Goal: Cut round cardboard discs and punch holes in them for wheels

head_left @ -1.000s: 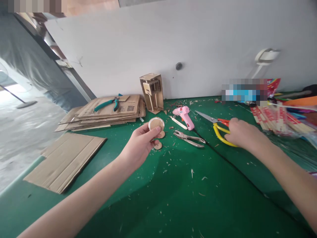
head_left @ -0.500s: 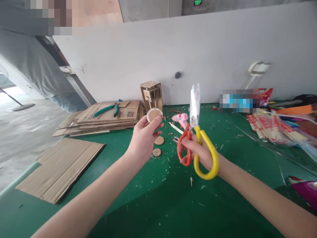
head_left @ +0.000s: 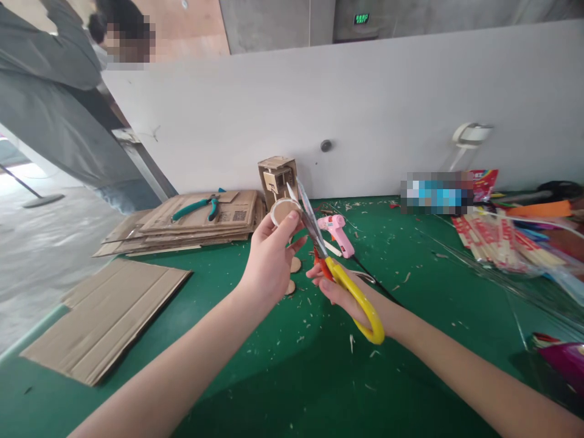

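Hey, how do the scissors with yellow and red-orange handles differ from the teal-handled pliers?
The silver-bladed scissors with yellow and red-orange handles are in the right hand, blades pointing upward; the teal-handled pliers lie on stacked brown cardboard sheets. The scissors' handles differ in colour; the pliers' match. Both tools have two handles.

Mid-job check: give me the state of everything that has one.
Left hand: gripping cardboard disc
Right hand: gripping scissors
Scissors: open
Pliers: handles spread, lying on stacked cardboard
Glue gun: lying down; on or off, cannot tell
Cardboard box: upright, open-fronted
Cardboard sheet: lying flat
Exit sign: lit
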A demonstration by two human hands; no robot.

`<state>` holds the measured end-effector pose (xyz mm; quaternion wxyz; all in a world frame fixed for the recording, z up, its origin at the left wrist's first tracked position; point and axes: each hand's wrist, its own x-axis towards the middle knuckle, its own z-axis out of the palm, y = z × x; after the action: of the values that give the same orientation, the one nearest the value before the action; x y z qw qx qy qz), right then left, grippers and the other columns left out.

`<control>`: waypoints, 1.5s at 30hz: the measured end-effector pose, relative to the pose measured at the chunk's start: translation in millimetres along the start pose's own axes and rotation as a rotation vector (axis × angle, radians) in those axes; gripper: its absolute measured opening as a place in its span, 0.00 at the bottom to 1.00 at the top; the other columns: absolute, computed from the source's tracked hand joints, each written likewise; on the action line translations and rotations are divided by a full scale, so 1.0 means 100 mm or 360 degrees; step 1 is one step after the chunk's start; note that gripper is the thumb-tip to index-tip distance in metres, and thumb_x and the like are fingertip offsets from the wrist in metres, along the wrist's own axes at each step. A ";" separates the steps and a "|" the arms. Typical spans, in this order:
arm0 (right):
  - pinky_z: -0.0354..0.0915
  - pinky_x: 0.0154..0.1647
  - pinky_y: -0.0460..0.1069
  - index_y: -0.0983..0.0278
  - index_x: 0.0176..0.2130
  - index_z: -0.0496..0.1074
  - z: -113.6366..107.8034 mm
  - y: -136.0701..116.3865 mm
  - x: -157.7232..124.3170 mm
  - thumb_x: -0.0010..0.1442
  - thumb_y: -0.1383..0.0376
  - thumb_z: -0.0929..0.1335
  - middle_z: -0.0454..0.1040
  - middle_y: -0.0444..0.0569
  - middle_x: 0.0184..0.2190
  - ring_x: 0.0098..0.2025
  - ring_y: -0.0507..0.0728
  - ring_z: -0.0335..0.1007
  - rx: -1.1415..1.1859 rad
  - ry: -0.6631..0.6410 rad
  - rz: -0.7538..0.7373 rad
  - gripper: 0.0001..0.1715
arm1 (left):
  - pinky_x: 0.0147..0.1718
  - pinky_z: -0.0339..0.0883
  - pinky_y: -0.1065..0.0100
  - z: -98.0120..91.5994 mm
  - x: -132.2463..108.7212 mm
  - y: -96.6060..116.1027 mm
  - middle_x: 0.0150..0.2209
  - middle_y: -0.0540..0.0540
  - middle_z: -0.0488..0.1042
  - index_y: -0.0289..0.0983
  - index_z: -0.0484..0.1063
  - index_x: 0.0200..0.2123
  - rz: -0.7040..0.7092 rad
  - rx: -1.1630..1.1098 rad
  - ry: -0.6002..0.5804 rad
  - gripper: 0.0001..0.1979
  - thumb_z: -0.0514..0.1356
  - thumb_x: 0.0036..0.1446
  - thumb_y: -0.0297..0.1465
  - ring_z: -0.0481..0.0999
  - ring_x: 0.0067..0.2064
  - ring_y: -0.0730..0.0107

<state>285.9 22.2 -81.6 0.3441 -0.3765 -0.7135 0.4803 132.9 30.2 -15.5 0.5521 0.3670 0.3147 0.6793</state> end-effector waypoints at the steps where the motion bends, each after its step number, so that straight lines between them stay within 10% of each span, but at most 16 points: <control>1: 0.66 0.33 0.52 0.60 0.40 0.64 0.00 0.00 -0.01 0.56 0.41 0.64 0.70 0.51 0.38 0.39 0.58 0.70 -0.0008 0.0001 0.0001 0.27 | 0.37 0.66 0.70 0.00 -0.01 0.00 0.37 0.49 0.72 0.37 0.72 0.33 0.0043 0.0001 -0.0014 0.06 0.64 0.51 0.31 0.72 0.40 0.71; 45: 0.65 0.37 0.55 0.62 0.40 0.60 0.04 -0.13 -0.12 0.65 0.48 0.55 0.66 0.51 0.35 0.34 0.57 0.64 -0.0491 0.0030 -0.0207 0.21 | 0.41 0.72 0.63 0.03 -0.18 -0.01 0.36 0.45 0.74 0.35 0.76 0.33 0.0233 0.0151 -0.0139 0.05 0.64 0.53 0.31 0.74 0.44 0.64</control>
<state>285.5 7.2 -72.2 0.3193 -0.3825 -0.7984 0.3382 138.0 13.0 -17.8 0.4962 0.4439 0.2944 0.6856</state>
